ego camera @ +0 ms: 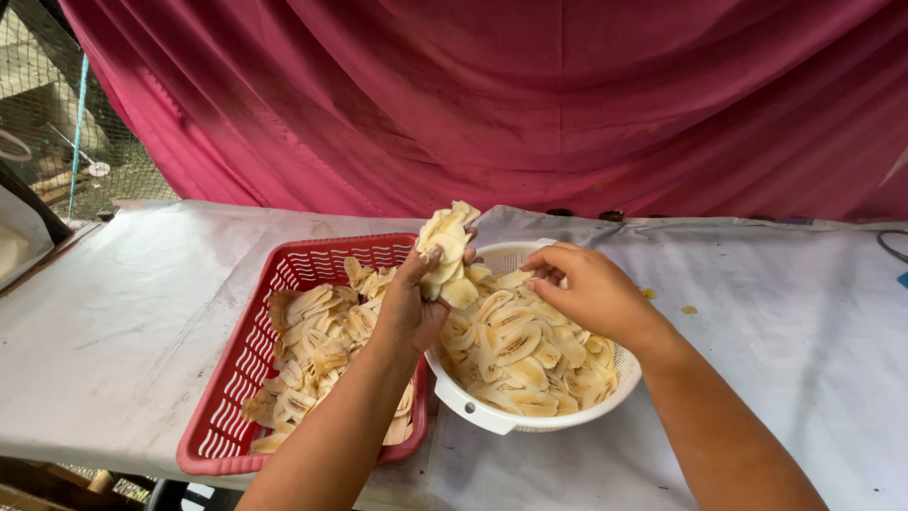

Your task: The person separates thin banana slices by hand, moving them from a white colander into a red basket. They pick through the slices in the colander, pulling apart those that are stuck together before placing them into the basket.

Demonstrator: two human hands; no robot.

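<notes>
Your left hand (409,308) grips a stack of banana slices (447,248) above the white colander (530,416). Your right hand (586,289) reaches in, fingers curled on slices. A loose grip could drop slices beside the red basket (222,416) onto the desk (113,312).

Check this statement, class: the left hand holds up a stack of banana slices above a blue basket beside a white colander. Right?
Wrong colour. The head view shows the basket is red; the left hand does hold banana slices beside the white colander.

Magenta curtain (530,95) behind; white table cover (123,312); wire netting (57,114) far left.
</notes>
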